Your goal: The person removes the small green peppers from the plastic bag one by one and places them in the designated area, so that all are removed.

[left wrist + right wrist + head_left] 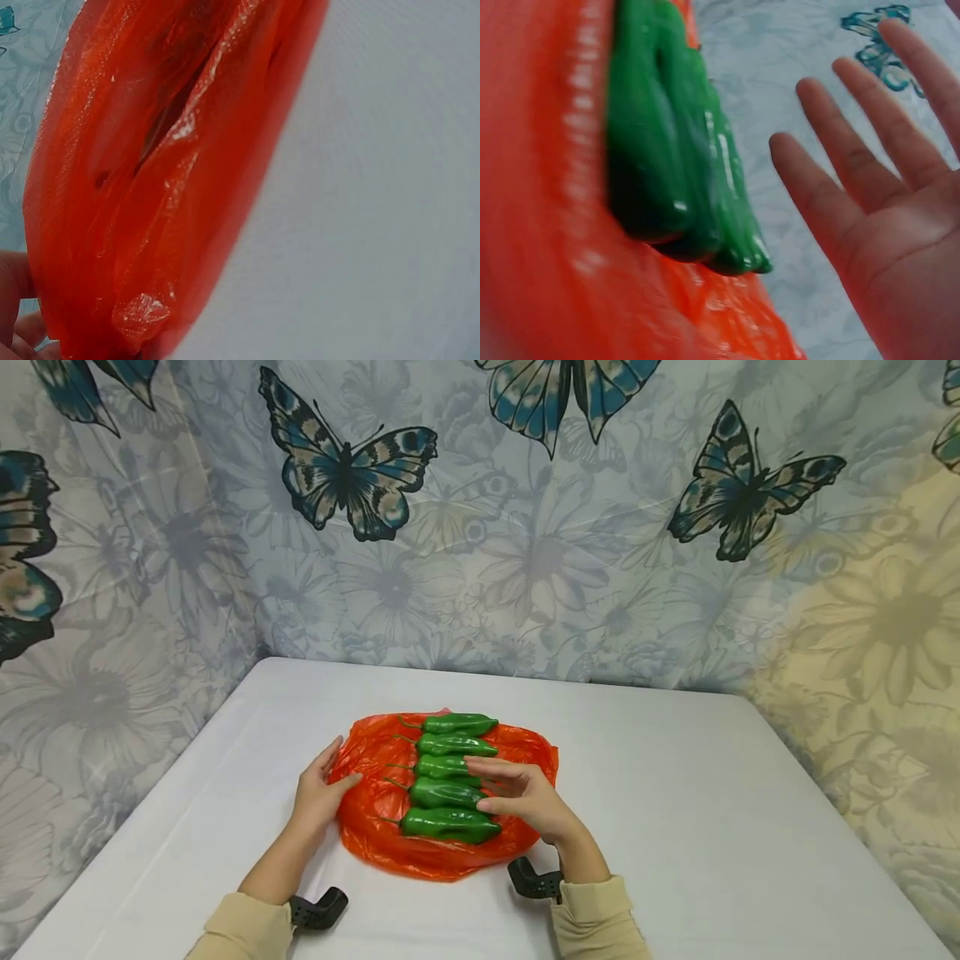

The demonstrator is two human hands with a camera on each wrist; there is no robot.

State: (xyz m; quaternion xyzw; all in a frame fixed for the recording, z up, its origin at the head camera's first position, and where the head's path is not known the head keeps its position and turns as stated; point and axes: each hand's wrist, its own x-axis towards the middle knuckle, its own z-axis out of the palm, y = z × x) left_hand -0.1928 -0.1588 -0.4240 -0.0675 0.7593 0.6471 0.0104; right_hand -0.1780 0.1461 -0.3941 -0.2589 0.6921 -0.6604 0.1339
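Note:
Several long green peppers (450,827) lie side by side in a column on a spread red plastic bag (382,852), stems toward the left. My left hand (318,789) is at the bag's left edge, thumb reaching over the plastic and fingers along its side. In the left wrist view, fingertips (15,285) show beside the crinkled bag (150,247). Over the tips of the middle peppers hovers my right hand (528,797), its fingers stretched out. The right wrist view shows that palm (907,255) with fingers spread, apart from the glossy peppers (645,135).
A white-covered table (675,793) extends on both sides of the bag. Behind it hangs a butterfly-and-flower patterned cloth (540,568). Black wrist devices (318,910) sit at both sleeve cuffs, close over the table.

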